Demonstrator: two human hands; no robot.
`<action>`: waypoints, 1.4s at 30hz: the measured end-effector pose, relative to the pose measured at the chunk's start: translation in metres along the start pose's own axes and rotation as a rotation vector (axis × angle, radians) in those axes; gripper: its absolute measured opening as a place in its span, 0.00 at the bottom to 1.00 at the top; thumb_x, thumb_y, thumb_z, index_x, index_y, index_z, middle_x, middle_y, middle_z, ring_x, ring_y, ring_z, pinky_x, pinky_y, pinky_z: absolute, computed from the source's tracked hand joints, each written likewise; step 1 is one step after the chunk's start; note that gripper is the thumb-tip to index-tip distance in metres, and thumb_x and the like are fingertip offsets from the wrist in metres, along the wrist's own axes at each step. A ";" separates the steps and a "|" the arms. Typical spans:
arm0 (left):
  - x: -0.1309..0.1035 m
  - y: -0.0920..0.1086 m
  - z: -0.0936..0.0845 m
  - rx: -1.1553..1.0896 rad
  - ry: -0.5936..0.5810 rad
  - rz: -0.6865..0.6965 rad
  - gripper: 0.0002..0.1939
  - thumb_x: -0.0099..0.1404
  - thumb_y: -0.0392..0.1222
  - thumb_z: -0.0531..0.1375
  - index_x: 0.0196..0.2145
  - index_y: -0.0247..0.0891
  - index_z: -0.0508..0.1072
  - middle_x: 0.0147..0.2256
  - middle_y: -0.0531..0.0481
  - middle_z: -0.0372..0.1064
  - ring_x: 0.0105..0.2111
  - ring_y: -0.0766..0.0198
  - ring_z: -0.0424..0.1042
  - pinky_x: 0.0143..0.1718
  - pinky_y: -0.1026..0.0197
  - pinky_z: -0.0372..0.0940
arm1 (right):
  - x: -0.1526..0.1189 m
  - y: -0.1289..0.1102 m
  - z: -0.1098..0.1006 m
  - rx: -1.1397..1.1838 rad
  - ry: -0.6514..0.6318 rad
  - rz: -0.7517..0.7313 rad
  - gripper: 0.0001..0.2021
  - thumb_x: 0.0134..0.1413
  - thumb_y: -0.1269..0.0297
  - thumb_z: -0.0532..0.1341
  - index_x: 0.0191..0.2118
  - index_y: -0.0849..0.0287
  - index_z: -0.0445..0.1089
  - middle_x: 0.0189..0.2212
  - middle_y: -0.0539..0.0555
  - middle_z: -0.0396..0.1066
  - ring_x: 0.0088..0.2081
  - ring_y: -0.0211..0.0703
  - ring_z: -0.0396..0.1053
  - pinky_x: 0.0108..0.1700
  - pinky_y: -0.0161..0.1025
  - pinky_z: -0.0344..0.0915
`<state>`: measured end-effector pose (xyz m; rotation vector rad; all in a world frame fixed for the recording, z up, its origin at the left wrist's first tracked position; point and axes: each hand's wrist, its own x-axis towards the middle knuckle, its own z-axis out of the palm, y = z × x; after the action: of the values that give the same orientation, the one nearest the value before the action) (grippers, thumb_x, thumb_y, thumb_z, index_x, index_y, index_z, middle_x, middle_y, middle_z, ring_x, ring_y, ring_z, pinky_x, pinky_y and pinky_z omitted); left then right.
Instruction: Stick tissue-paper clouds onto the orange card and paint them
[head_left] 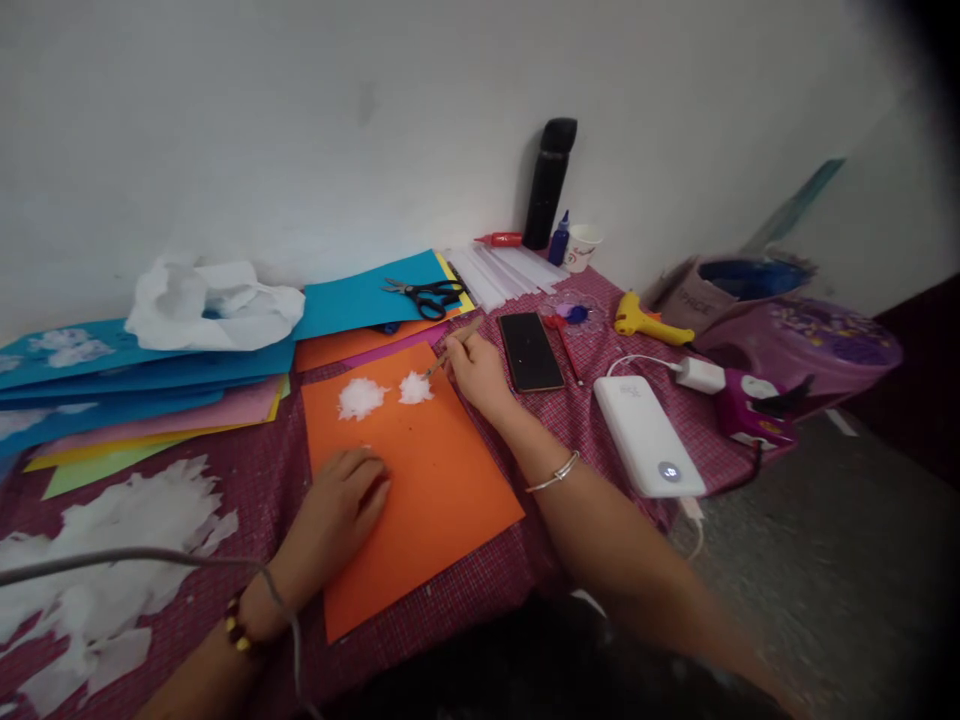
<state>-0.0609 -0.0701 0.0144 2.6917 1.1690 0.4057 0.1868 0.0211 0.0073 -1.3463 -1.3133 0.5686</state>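
An orange sheet of paper [427, 500] lies on the table with two white fluffy tissue-paper tufts on its upper part, a larger left tuft [362, 398] and a smaller right tuft [415, 388]. My right hand [474, 368] is closed round a thin wooden paintbrush [466, 330], whose tip is at the right edge of the smaller tuft. On the left part of the sheet rests my left hand [349, 510], palm down, fingers loosely bent and thumb apart, holding nothing. Torn white tissue paper [142, 520] spreads over the cloth to its left.
Coloured paper stacks [187, 375] and scissors [426, 294] lie behind. A phone [531, 350], red brush [568, 350], paint palette [576, 313], yellow glue gun [649, 322] and white power bank [646, 435] are at right. A grey cable [150, 554] crosses my left forearm. A black bottle [549, 185] stands by the wall.
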 end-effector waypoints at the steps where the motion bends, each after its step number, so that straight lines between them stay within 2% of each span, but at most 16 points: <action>1: -0.001 -0.001 0.000 -0.013 0.000 0.003 0.08 0.70 0.38 0.52 0.40 0.37 0.70 0.43 0.43 0.70 0.47 0.54 0.68 0.52 0.48 0.66 | 0.002 0.002 0.000 0.030 0.023 0.007 0.10 0.64 0.63 0.53 0.33 0.58 0.69 0.21 0.49 0.69 0.26 0.41 0.69 0.32 0.36 0.63; 5: -0.001 -0.005 0.000 -0.054 -0.015 0.013 0.09 0.70 0.38 0.52 0.42 0.36 0.71 0.44 0.42 0.70 0.48 0.54 0.67 0.52 0.48 0.66 | 0.005 0.009 0.001 0.057 0.047 0.026 0.11 0.64 0.62 0.52 0.32 0.57 0.68 0.19 0.48 0.68 0.24 0.41 0.69 0.31 0.37 0.64; 13: -0.002 -0.008 0.000 -0.068 0.014 0.021 0.09 0.70 0.39 0.52 0.41 0.38 0.72 0.44 0.43 0.71 0.48 0.54 0.69 0.51 0.48 0.67 | 0.002 0.010 0.000 -0.065 -0.021 0.021 0.08 0.62 0.64 0.53 0.33 0.58 0.67 0.21 0.50 0.70 0.24 0.41 0.68 0.31 0.36 0.62; 18: -0.004 -0.009 -0.001 -0.064 0.002 0.028 0.09 0.70 0.39 0.52 0.43 0.38 0.71 0.46 0.42 0.71 0.50 0.54 0.68 0.52 0.48 0.67 | 0.005 0.003 -0.006 0.091 0.037 0.049 0.09 0.62 0.62 0.52 0.32 0.57 0.65 0.18 0.47 0.67 0.22 0.38 0.67 0.28 0.35 0.61; 22: -0.006 -0.009 -0.001 -0.060 0.013 0.024 0.10 0.70 0.40 0.53 0.44 0.39 0.71 0.46 0.42 0.71 0.49 0.54 0.69 0.51 0.50 0.68 | 0.004 -0.005 -0.007 0.154 -0.050 0.022 0.10 0.63 0.62 0.52 0.30 0.57 0.64 0.18 0.45 0.66 0.21 0.37 0.65 0.27 0.34 0.60; 25: -0.007 -0.009 0.000 -0.052 0.015 0.010 0.11 0.70 0.40 0.53 0.46 0.39 0.71 0.48 0.43 0.71 0.50 0.54 0.69 0.52 0.49 0.68 | 0.000 -0.007 -0.005 0.059 -0.145 -0.007 0.09 0.61 0.64 0.54 0.30 0.57 0.65 0.18 0.46 0.66 0.21 0.37 0.65 0.27 0.34 0.58; 28: -0.008 -0.010 0.000 -0.053 0.009 0.015 0.12 0.70 0.40 0.53 0.47 0.38 0.70 0.48 0.42 0.71 0.50 0.53 0.70 0.51 0.48 0.68 | -0.002 -0.007 -0.004 -0.036 -0.186 -0.039 0.09 0.62 0.64 0.54 0.31 0.57 0.66 0.19 0.46 0.66 0.22 0.37 0.65 0.27 0.34 0.57; 35: -0.007 -0.010 -0.001 -0.052 -0.005 0.041 0.11 0.70 0.40 0.52 0.46 0.37 0.71 0.47 0.42 0.70 0.51 0.54 0.69 0.52 0.49 0.67 | -0.003 -0.011 -0.005 -0.029 -0.146 -0.023 0.09 0.61 0.64 0.54 0.30 0.57 0.65 0.20 0.48 0.66 0.24 0.38 0.65 0.28 0.35 0.58; 42: -0.005 -0.007 -0.003 -0.052 -0.010 0.049 0.11 0.70 0.39 0.52 0.45 0.37 0.71 0.47 0.42 0.71 0.50 0.54 0.69 0.52 0.49 0.67 | -0.001 -0.010 -0.008 0.033 -0.016 -0.035 0.10 0.63 0.63 0.53 0.30 0.56 0.64 0.20 0.48 0.65 0.24 0.40 0.65 0.30 0.37 0.59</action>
<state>-0.0704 -0.0690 0.0139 2.6787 1.0769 0.4227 0.1900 0.0152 0.0177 -1.2923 -1.3324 0.5753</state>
